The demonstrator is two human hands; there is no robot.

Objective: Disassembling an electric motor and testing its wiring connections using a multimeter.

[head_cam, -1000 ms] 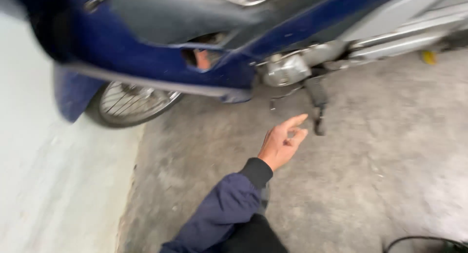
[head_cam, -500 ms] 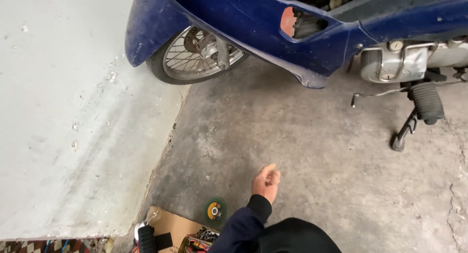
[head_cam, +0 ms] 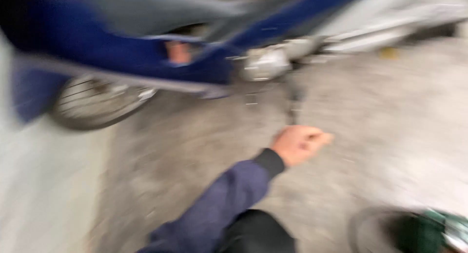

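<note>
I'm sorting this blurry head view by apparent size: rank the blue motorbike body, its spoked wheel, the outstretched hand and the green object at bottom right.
1. Blue motorbike body
2. Spoked wheel, partly hidden
3 and 4. Hand and green object: look alike; the object is cut off by the frame and blurred, so no ranking.

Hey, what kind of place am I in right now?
Probably a garage or a small motorbike repair spot, though the view is blurred. A blue motorbike with a spoked wheel stands on a bare concrete floor, and a green tool lies at lower right.
</note>
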